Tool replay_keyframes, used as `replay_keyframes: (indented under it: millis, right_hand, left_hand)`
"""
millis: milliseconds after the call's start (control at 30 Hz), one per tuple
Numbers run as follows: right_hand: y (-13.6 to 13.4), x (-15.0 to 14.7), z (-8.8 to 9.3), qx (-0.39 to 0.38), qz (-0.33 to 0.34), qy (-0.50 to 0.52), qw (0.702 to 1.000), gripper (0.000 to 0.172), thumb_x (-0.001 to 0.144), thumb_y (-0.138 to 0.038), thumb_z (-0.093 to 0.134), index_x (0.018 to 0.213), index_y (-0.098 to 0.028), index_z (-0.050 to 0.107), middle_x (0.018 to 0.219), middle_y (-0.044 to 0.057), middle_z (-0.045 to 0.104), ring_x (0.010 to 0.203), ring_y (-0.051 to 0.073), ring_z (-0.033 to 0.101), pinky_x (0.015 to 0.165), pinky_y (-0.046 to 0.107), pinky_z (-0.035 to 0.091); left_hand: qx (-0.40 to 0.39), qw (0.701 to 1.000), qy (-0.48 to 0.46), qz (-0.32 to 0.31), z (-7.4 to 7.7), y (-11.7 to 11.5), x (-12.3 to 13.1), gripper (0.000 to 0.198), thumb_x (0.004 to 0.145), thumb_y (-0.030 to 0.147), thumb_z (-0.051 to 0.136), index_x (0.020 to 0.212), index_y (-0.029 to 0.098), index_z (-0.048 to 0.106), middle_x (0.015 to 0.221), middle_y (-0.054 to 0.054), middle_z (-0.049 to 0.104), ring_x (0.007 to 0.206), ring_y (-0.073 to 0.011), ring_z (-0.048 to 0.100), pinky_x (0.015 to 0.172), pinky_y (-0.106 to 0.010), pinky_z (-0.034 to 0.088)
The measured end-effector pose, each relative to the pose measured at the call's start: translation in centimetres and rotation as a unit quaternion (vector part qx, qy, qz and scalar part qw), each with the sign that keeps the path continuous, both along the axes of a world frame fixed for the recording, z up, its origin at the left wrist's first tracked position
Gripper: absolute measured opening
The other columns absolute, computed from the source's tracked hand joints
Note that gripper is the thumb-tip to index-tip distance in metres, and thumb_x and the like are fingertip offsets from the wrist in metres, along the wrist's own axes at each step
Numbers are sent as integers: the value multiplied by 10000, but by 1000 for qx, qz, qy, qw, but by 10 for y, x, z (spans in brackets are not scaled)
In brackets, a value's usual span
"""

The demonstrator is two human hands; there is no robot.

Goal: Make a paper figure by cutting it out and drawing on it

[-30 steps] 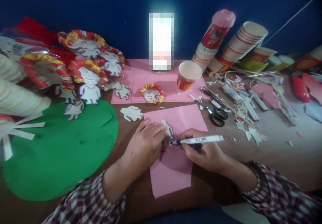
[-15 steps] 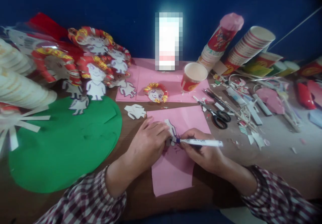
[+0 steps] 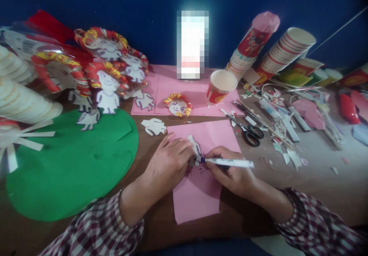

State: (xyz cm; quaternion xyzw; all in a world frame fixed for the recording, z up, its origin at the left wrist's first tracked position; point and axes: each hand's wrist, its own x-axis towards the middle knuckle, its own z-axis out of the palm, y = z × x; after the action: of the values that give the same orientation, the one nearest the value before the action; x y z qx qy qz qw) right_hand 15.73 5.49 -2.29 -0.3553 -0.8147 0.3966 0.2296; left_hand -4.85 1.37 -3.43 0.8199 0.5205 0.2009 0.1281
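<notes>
My right hand [image 3: 231, 173] grips a white acrylic marker [image 3: 230, 162], its dark tip touching a small white paper figure cutout [image 3: 195, 148]. The cutout lies on a pink paper sheet [image 3: 201, 194] in front of me. My left hand [image 3: 169, 162] rests on the sheet with fingers curled, pressing down the cutout's left side. Part of the cutout is hidden under my fingers. Dark marker strokes show on the pink sheet near the tip.
A green foam circle [image 3: 74, 167] lies at left below finished paper dolls [image 3: 107, 91]. Another white cutout [image 3: 154, 126], a doll head [image 3: 177, 105], a paper cup [image 3: 219, 86], scissors [image 3: 247, 131], cup stacks [image 3: 276, 52] and paper scraps [image 3: 287, 148] lie around.
The view shifted slightly. My hands stay on the cutout, and the marker tip has moved only a little along its edge.
</notes>
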Motion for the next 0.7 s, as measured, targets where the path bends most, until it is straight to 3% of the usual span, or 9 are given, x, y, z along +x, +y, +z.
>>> replay_keyframes:
  millis: [700]
  right_hand:
    - [0, 1, 1, -17, 10, -1, 1000, 37, 855, -175, 557, 871, -158, 586, 705, 4, 624, 584, 93, 553, 555, 193, 438]
  left_hand:
    - [9, 1000, 4, 1, 1, -1, 0, 215, 879, 90, 412, 940, 188, 594, 1017, -45, 651, 1011, -202, 580, 1044, -479, 314]
